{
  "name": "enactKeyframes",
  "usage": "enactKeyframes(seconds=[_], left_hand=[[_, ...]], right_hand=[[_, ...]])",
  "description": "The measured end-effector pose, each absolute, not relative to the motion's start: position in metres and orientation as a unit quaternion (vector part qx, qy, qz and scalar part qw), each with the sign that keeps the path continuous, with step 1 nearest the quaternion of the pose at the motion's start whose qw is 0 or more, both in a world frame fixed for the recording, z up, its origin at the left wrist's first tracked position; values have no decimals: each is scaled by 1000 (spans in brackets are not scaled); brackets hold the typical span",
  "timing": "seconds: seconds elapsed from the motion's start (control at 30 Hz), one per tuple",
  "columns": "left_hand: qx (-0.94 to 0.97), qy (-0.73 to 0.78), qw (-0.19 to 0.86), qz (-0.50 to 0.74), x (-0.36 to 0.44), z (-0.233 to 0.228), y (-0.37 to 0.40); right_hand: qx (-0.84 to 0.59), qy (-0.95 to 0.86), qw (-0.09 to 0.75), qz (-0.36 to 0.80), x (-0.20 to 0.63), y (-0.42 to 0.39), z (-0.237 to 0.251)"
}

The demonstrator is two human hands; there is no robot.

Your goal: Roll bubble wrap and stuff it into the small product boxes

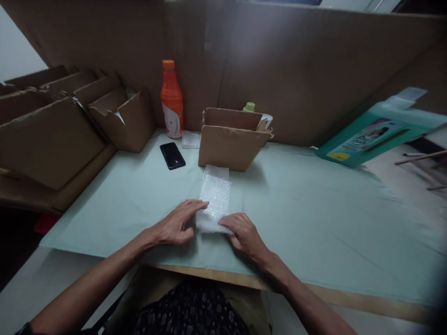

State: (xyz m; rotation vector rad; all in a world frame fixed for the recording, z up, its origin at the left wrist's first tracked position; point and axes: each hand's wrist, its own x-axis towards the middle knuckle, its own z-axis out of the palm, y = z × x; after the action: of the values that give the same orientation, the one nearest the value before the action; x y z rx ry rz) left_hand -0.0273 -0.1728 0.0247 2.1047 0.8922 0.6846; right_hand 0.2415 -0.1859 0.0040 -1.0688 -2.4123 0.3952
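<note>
Bubble wrap [215,194] lies flat on the green surface [314,209], its long axis running from 6 toward 12 o'clock, far end toward the cardboard box [230,139]. My left hand [176,223] and right hand [244,232] press open fingers on its near end, hiding that edge. It looks white, translucent, dimpled.
</note>
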Motion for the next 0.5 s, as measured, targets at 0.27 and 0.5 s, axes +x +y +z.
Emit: enactKeyframes(seconds=[0.27, 0.5], left_hand=[[653, 553, 418, 306, 6, 8, -193], [672, 590, 351, 278, 20, -5, -173]], right_hand=[[-507, -765, 249, 309, 239, -180, 31], [-417, -862, 287, 43, 243, -212, 23]])
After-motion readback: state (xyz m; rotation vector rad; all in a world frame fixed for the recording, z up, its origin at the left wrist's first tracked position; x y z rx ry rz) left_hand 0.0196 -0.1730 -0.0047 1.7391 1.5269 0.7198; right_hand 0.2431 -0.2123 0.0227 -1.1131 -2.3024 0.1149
